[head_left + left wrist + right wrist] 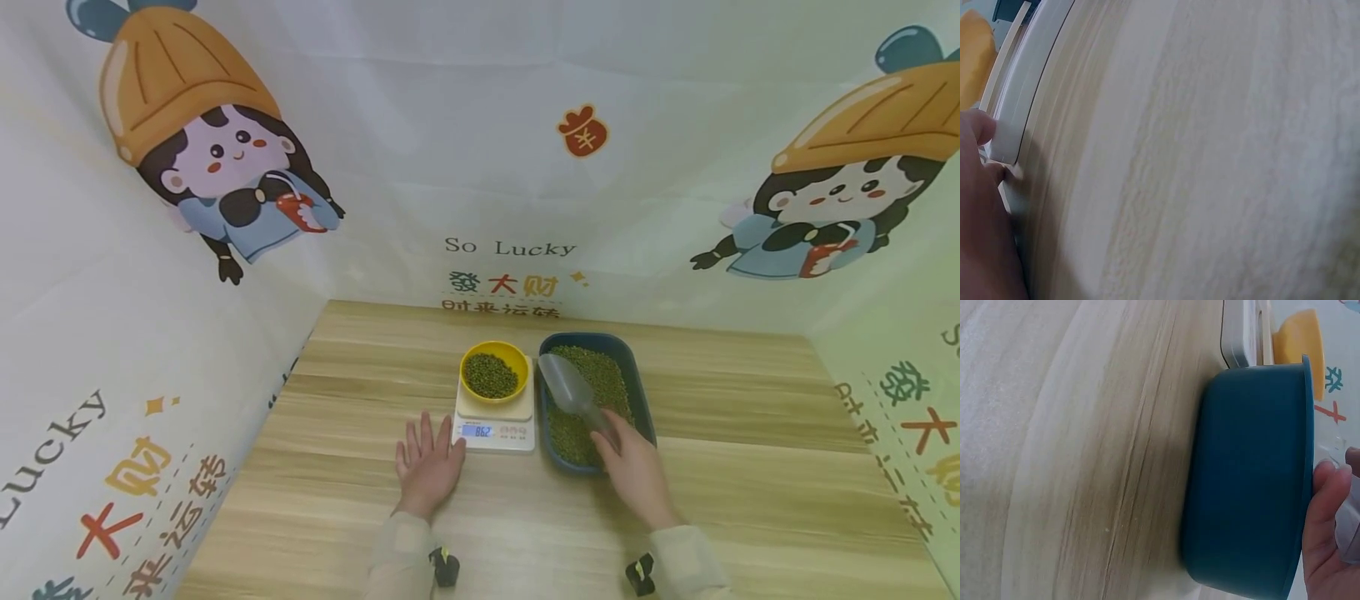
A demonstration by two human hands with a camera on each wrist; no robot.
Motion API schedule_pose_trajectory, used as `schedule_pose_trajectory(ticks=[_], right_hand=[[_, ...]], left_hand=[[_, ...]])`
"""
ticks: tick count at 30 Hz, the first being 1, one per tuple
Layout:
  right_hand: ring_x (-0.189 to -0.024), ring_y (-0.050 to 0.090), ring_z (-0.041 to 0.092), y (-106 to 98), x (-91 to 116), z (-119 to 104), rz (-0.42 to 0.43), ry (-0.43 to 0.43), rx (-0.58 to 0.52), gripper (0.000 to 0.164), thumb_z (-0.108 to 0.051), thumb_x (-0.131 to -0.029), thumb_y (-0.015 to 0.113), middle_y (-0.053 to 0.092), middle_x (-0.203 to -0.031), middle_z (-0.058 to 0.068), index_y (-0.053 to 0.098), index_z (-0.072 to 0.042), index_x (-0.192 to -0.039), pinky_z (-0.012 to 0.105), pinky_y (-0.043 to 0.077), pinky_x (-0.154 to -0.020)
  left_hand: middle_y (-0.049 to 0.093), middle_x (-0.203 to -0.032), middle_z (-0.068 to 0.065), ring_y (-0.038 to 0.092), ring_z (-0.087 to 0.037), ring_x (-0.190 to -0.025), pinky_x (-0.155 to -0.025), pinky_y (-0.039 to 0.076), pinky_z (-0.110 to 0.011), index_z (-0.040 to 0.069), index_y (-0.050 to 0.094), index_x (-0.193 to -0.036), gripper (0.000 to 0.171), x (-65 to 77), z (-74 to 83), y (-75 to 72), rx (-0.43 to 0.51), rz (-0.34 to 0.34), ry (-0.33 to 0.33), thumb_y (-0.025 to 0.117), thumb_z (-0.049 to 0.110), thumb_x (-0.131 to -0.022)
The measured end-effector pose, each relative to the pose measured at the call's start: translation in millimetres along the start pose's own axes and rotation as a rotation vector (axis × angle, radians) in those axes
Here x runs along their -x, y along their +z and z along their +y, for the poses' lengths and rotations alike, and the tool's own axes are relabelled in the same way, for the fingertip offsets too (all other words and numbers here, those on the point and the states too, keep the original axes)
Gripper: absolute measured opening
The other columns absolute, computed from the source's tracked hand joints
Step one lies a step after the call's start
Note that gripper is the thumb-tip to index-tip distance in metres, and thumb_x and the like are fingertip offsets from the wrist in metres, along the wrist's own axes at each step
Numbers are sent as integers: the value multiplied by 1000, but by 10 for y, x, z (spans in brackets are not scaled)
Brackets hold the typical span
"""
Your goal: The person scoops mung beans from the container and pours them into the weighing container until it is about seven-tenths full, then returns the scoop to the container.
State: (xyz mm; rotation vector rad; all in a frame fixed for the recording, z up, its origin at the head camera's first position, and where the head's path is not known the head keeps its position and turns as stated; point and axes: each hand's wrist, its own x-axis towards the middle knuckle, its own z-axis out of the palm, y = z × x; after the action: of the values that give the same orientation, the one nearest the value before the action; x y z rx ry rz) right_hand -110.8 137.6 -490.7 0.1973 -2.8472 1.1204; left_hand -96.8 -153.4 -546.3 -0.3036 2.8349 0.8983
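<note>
My right hand [632,469] grips the handle of a clear plastic scoop [564,383] above a dark blue tub [647,421] of green beans [611,375]. The scoop's tip lies near the tub's left rim. In the right wrist view, the fingers [1330,494] curl round the handle beside the tub's wall. A yellow bowl [519,352] with green beans in it stands on a white kitchen scale [495,443], whose display appears to read 862, a decimal point being unclear. My left hand [431,471] lies flat with fingers spread, the thumb at the scale's front left corner.
Scale and tub stand side by side on a wood-grain table [360,375]. Behind and at both sides hangs a white printed cloth [390,167] with cartoon figures and lettering. Two small black objects [446,567] show near the wrists.
</note>
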Motion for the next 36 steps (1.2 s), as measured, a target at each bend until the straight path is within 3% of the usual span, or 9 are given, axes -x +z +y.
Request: schedule_pose_trajectory(ticks=[22,29,32,34,36], right_hand=[[-63,59,11,0,32,78,-27,62,-96,45,-20,-93,62,70,-98,13,51,-3,-133,29,50,-55],[-82,67,24,-174,82,128,-14,40,-60,45,-20,-93,60,70,-105,19,51,-3,-134,39,56,-65],[-58,62,18,-348,104,143,-12,-24,20,44,-18,-92,62,71,-99,21,54,1,-130,31,52,-48],[-41,47,8,-476,111,144,-23,-73,74,41,-17,-91,63,73,-85,16,57,1,-128,24,41,-35],[-35,34,3,-617,112,121,-56,-124,118,39,-15,-90,64,74,-82,15,59,0,-126,20,32,-29]], left_hand=[[-3,-158,-15,-15,-38,-139,-109,-8,-62,14,25,-151,58,1,10,4,8,6,6,25,45,-102],[0,-158,-16,-12,-39,-139,-109,-6,-63,13,27,-150,58,20,-6,52,3,9,14,26,44,-102],[0,-158,-16,-12,-39,-139,-109,-7,-63,13,26,-150,58,17,-7,45,2,15,16,25,44,-102],[0,-158,-17,-12,-39,-139,-109,-7,-63,12,26,-150,57,8,-8,31,4,25,21,25,43,-102],[-1,-158,-16,-13,-39,-139,-109,-7,-63,12,26,-150,57,3,0,13,1,24,20,25,44,-102]])
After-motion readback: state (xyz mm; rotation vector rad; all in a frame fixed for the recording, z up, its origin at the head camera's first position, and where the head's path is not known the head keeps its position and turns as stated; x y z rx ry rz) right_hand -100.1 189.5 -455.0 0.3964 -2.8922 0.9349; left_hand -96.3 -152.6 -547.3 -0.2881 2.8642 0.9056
